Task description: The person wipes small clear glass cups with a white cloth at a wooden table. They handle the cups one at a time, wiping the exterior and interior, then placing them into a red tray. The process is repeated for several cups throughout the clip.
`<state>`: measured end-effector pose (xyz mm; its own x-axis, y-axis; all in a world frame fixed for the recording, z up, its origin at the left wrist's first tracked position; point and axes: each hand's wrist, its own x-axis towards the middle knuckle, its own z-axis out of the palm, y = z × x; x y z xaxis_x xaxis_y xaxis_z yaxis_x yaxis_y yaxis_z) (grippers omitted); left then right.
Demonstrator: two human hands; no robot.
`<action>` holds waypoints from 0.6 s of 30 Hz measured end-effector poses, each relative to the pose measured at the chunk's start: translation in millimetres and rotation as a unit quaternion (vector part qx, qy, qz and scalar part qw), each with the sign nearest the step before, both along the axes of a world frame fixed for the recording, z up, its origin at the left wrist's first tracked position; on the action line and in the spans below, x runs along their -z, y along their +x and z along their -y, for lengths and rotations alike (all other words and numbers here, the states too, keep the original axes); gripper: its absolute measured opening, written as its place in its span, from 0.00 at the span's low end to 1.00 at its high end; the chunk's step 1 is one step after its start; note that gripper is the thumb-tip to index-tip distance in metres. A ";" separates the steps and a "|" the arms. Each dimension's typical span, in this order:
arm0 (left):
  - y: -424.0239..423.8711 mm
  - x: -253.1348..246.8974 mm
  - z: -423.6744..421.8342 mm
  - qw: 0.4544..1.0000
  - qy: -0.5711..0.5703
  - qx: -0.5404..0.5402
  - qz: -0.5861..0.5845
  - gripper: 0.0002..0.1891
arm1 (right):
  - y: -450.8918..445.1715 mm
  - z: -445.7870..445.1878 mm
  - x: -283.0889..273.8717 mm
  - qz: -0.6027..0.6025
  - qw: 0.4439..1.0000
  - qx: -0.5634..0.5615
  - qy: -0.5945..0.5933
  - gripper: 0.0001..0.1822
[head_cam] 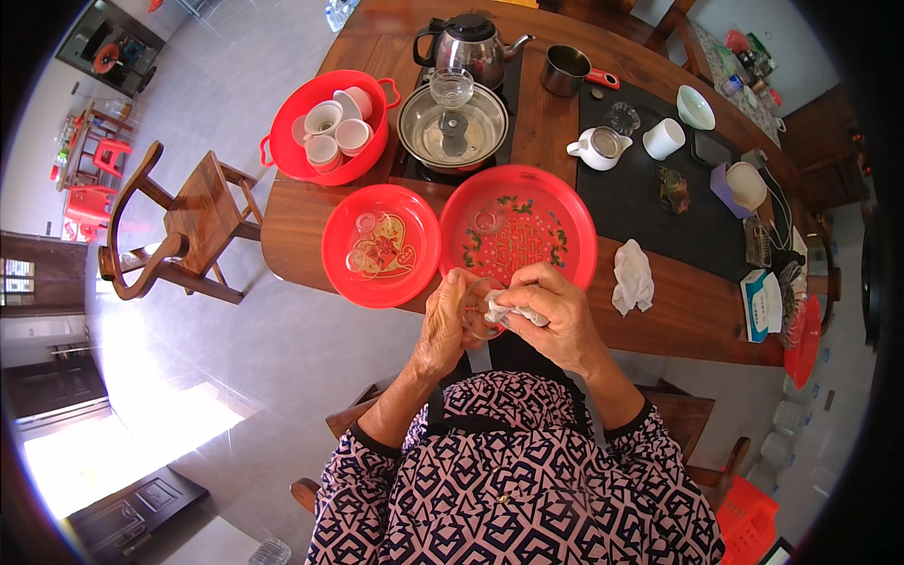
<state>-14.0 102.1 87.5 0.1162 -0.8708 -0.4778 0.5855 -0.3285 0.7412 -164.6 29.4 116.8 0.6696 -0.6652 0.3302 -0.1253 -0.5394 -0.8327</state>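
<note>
My left hand (443, 321) grips a clear glass cup (474, 321) by its side, over the near table edge. In my right hand (554, 311) is a crumpled white tissue (521, 312), pressed at the cup's rim. Just beyond my hands lies a large red plastic tray (586, 212) with printed leaves and a pattern, and a small clear cup (485, 221) sits on it. To its left, a smaller red plate (335, 261) carries small clear glass cups (358, 260). Another crumpled white tissue (633, 277) lies on the wood to the right.
A red colander basin (282, 120) holds several white cups (323, 119). Behind the trays stand a glass-lidded pot (417, 134) and a steel kettle (466, 53). A white teapot (600, 150), a white mug (664, 139) and a tissue box (757, 307) are at right. A wooden chair (205, 198) stands left.
</note>
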 end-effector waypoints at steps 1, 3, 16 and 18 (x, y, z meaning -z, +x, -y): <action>1.8 2.4 -1.1 1.000 -0.018 0.012 0.002 0.30 | -0.3 -0.9 -1.2 -0.002 1.000 0.008 0.009 0.15; 1.3 1.5 -0.1 1.000 0.012 0.028 -0.002 0.30 | -0.7 -1.7 -4.8 -0.007 0.999 0.023 0.027 0.15; 9.3 5.8 0.2 0.987 0.039 0.138 -0.078 0.34 | 21.7 10.9 -2.1 0.042 0.997 0.026 -0.051 0.18; 5.9 2.9 0.2 0.993 0.029 0.110 -0.030 0.33 | 18.3 9.4 1.5 0.031 0.998 0.047 -0.005 0.17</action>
